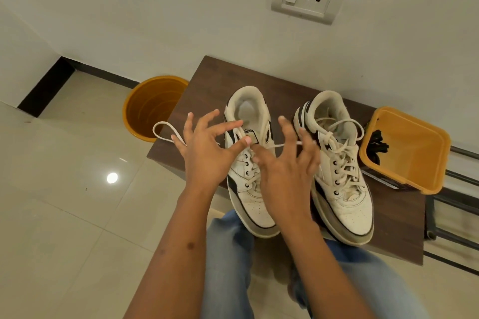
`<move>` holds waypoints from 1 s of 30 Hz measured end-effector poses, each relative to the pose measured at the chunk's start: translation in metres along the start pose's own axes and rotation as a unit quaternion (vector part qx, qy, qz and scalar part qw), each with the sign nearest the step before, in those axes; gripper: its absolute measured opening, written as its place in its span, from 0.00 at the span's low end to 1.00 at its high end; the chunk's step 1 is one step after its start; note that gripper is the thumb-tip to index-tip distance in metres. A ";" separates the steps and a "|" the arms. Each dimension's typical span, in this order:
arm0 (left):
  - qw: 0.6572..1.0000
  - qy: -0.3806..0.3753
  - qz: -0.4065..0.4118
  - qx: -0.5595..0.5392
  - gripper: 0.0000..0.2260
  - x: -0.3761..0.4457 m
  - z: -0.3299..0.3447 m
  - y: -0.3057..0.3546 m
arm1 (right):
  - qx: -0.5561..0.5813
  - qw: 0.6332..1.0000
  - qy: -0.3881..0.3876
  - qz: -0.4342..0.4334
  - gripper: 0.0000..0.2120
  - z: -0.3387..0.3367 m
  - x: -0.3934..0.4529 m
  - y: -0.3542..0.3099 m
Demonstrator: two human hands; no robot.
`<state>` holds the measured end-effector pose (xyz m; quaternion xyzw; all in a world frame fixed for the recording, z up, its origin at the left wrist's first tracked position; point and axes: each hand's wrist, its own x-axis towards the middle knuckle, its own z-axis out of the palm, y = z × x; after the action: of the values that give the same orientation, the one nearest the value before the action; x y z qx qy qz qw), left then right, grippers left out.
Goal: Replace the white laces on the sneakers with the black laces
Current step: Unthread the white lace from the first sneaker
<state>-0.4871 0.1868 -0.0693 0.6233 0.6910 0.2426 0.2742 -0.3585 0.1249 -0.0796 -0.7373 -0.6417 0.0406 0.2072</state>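
Working on the left sneaker (246,163) at the tabletop's (207,80) front edge. My left hand (204,153) has the white lace (163,132) hooked around the little finger, other fingers spread; my right hand (287,176) pinches the other end, probably to pull it free. The right sneaker (342,168) is fully laced. Black laces (378,145) wait in the yellow tub (414,153) at the right edge.

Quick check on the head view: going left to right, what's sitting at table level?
Orange bin → left sneaker → right sneaker → orange tray holding the black laces.
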 end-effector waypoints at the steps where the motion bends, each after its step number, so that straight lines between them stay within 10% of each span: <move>1: 1.000 -0.005 0.000 -0.006 0.13 -0.001 0.000 0.001 | 0.003 1.000 -0.020 0.004 0.14 0.004 -0.001 -0.001; 7: 0.999 -0.002 0.026 0.041 0.11 -0.001 -0.002 0.002 | 0.063 0.997 0.021 0.030 0.04 -0.003 0.003 -0.003; 15: 0.999 -0.008 0.027 0.037 0.11 -0.006 -0.002 0.008 | 0.270 0.889 0.319 0.189 0.03 -0.038 0.019 0.024; 20: 0.999 -0.007 0.029 0.022 0.11 -0.004 -0.001 0.004 | 0.132 0.988 0.075 0.029 0.06 -0.018 0.011 0.007; 30: 0.996 -0.003 0.057 -0.071 0.08 0.001 0.002 -0.005 | 0.036 0.995 -0.088 -0.004 0.13 0.010 -0.002 0.004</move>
<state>-0.4893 0.1870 -0.0739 0.6414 0.6346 0.3044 0.3054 -0.3582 0.1248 -0.0912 -0.7202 -0.6586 0.1281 0.1766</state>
